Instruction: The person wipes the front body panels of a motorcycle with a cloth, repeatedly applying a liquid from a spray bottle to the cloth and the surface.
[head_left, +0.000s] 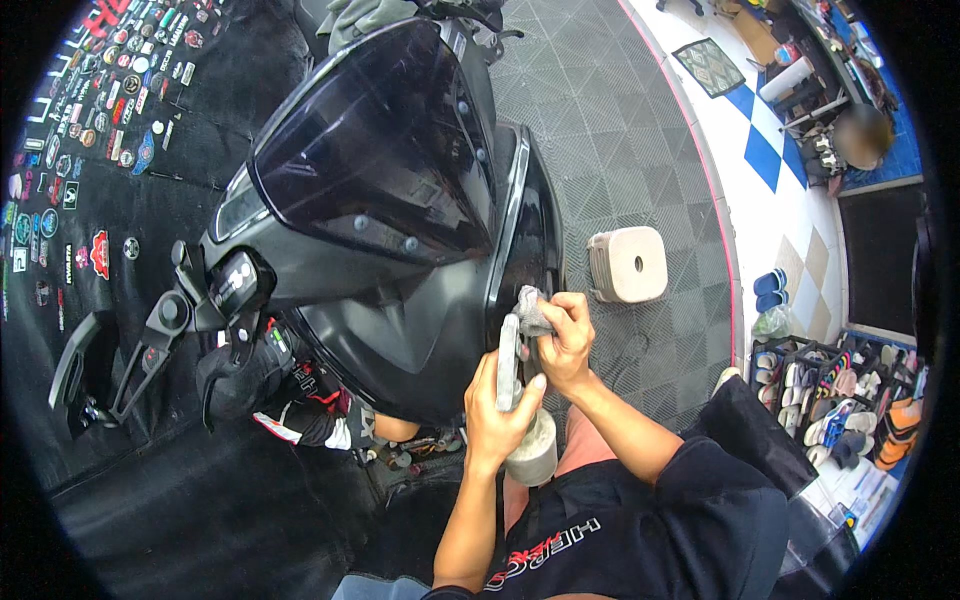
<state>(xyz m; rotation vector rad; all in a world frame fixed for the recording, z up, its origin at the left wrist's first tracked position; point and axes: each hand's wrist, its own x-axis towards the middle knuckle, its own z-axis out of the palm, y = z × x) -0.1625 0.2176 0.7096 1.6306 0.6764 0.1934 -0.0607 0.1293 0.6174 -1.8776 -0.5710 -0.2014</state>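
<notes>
My left hand (496, 420) grips a grey metal hand tool (508, 364) that has a round pale canister (534, 454) below it; it looks like a spray gun. Bunched in my right hand (566, 337), a grey cloth (532, 311) lies against the tool's upper end. Both hands are close together, in front of the glossy black front body panel (397, 330) of a scooter. Above that panel rises its dark tinted windscreen (375, 150). The tool's far side is partly hidden by my fingers.
A co-worker in a dark cap (240, 379) crouches beside the scooter at lower left. The brake lever (75, 360) juts out there. A beige plastic stool (637, 264) stands on the grey tiles at right. Farther right are a shoe rack (810, 390), blue slippers (770, 291) and another person (862, 139).
</notes>
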